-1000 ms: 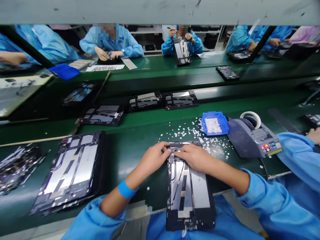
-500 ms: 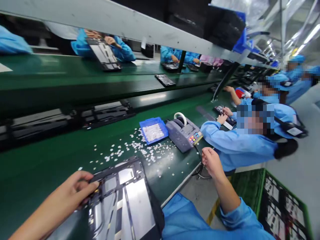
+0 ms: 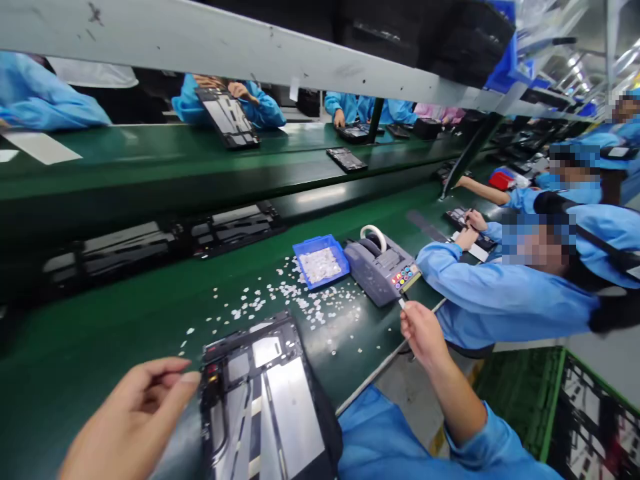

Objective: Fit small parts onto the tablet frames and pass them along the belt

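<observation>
An opened tablet [image 3: 280,393] with bare metal plates and dark internal parts lies in front of me, its near end cut off by the frame. My left hand [image 3: 140,413] is just off its left edge, fingers loosely bent, with a gap between thumb and fingertips and nothing in them. My right hand [image 3: 423,330] is raised beside the grey tape dispenser [image 3: 377,267], thumb and finger pinched on a small white piece of tape [image 3: 402,304]. A white roll ring [image 3: 375,235] sits on top of the dispenser.
A blue tray [image 3: 321,261] holds many small white pieces, and more lie scattered [image 3: 300,293] on the green bench. Other opened tablets [image 3: 235,230] line the bench's back. A co-worker's sleeve [image 3: 455,277] is close on the right. A green crate [image 3: 555,400] with tablets stands lower right.
My left hand has let go of the tablet's edge and moved slightly away. A white piece of tape now shows in my right fingers. The view has shifted left.
</observation>
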The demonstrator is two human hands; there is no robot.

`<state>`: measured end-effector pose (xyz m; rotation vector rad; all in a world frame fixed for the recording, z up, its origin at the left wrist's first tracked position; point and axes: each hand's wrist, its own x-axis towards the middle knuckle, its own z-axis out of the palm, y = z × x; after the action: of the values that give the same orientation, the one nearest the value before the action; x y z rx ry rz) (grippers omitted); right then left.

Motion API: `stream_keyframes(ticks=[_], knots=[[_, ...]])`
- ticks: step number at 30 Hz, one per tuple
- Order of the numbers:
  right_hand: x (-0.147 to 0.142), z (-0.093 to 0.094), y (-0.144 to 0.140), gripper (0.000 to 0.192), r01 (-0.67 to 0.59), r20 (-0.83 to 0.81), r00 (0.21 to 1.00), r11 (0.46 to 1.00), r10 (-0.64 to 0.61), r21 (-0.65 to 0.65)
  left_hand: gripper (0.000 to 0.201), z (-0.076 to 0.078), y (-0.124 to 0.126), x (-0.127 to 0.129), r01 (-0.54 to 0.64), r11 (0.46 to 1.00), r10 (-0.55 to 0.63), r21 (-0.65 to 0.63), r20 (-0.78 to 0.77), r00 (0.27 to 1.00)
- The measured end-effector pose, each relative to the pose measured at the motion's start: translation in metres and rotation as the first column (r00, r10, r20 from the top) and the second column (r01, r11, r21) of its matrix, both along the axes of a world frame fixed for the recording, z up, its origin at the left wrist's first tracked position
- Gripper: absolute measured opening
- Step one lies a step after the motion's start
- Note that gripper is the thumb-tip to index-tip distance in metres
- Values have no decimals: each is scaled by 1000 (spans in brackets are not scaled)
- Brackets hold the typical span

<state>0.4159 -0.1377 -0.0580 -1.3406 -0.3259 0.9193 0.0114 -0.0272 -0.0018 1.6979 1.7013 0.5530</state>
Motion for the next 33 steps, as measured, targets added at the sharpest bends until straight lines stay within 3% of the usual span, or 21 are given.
stream_keyframes(ticks=[1,4,7,10,12,14,16,18,20,22,25,30,33], knots=[[-18,3,-2,37,-59,11,998,998,59,2,42,7,-10,10,-31,1000,32,-2,94,995],[-79,14,2,34,-317,65,946,948,317,-7,39,21,-37,48,96,986,-38,-139,369,929],[-137,26,15,28,-537,156,833,843,531,-5,40,14,-50,74,190,954,-11,-232,606,796],[-177,34,26,20,-706,319,668,708,673,-15,30,-5,-56,66,134,966,67,-219,719,692],[-188,36,32,17,-786,461,528,616,714,-54,21,-15,-61,46,40,983,103,-177,723,683],[-188,35,42,19,-820,638,387,565,666,-93,18,-21,-64,21,-49,993,110,-110,667,737],[-182,32,57,23,-813,821,242,570,517,-120,15,-20,-64,-3,-86,996,67,9,535,842],[-176,29,75,27,-802,935,66,577,348,-158,13,-16,-58,-21,-6,985,-51,170,331,942],[-175,26,91,29,-795,964,-121,558,235,-236,14,-13,-48,-30,182,936,-219,301,95,971],[-179,24,103,31,-786,947,-273,530,166,-320,15,-12,-38,-31,368,857,-350,361,-115,929],[-187,20,111,32,-761,907,-409,511,99,-399,14,-17,-28,-27,533,764,-421,364,-345,839],[-187,17,113,32,-720,848,-525,493,73,-489,12,-22,-27,-23,657,678,-432,330,-545,719],[-184,18,113,33,-718,827,-561,480,29,-504,12,-20,-27,-23,683,665,-448,303,-570,689]])
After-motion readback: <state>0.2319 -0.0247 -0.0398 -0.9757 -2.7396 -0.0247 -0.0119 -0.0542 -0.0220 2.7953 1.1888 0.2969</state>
